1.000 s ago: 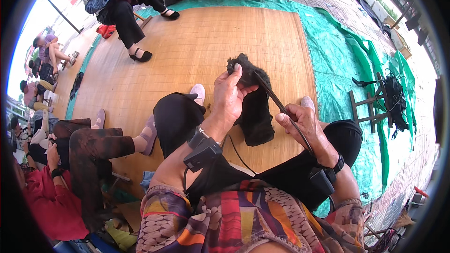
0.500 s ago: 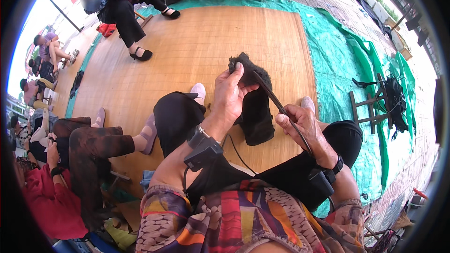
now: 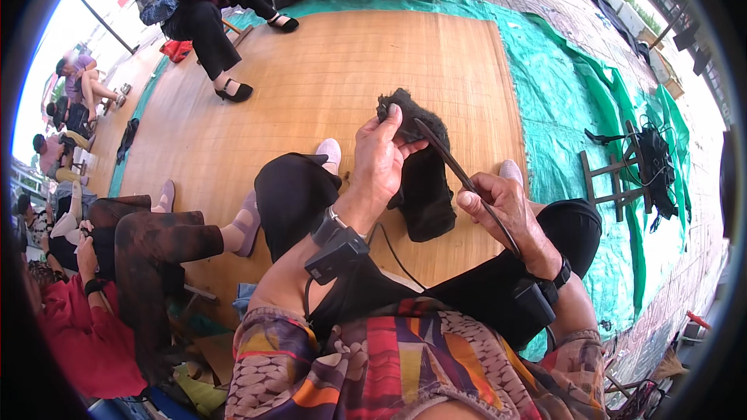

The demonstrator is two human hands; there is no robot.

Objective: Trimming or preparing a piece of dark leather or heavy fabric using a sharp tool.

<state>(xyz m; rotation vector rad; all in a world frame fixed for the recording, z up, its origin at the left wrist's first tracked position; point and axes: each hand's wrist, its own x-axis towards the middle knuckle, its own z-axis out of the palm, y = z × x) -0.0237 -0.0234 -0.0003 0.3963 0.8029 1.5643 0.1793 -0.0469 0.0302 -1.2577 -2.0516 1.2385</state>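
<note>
Your left hand (image 3: 379, 162) pinches a black, fuzzy fabric piece (image 3: 428, 198) above the tan, woven mat (image 3: 334, 62); your right hand (image 3: 502, 204), curled nearly closed, grips a long, thin, dark tool (image 3: 449, 157), its far end over the fabric.

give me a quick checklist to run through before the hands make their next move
1. Left hand has the cloth: ok, pinched near its top edge, thumb uppermost.
2. Right hand has the tool: ok, the slim dark shaft runs through its grip.
3. Tool's tip touching the cloth: cannot tell, they overlap in this view and both are dark.
4. Left hand well clear of the tool: looks not ok, its fingertips are right by the shaft.
5. Cloth's lower end off the mat: cannot tell from above.
6. Cable away from the tool's tip: ok, it runs below the left wrist.
</note>
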